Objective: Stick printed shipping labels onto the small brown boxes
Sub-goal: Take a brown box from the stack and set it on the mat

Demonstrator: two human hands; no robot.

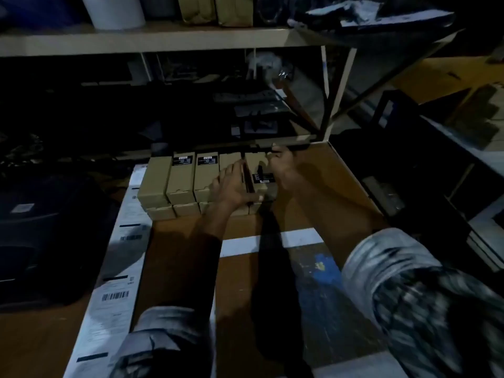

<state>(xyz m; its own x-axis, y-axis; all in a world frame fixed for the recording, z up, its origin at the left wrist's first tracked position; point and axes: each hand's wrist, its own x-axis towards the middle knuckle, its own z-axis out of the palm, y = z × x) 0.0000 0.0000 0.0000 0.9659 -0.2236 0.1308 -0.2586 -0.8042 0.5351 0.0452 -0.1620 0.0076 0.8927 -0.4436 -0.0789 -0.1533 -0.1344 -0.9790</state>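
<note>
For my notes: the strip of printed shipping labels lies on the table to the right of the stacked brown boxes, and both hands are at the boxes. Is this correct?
Not quite. The head view shows the strip of printed shipping labels lying to the left of the brown boxes, not the right. The left hand and right hand are indeed at the boxes.

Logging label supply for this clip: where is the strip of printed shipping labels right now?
In the head view the strip of printed labels lies flat along the table's left side, running from the near edge to the brown boxes, left of the left hand.
</note>
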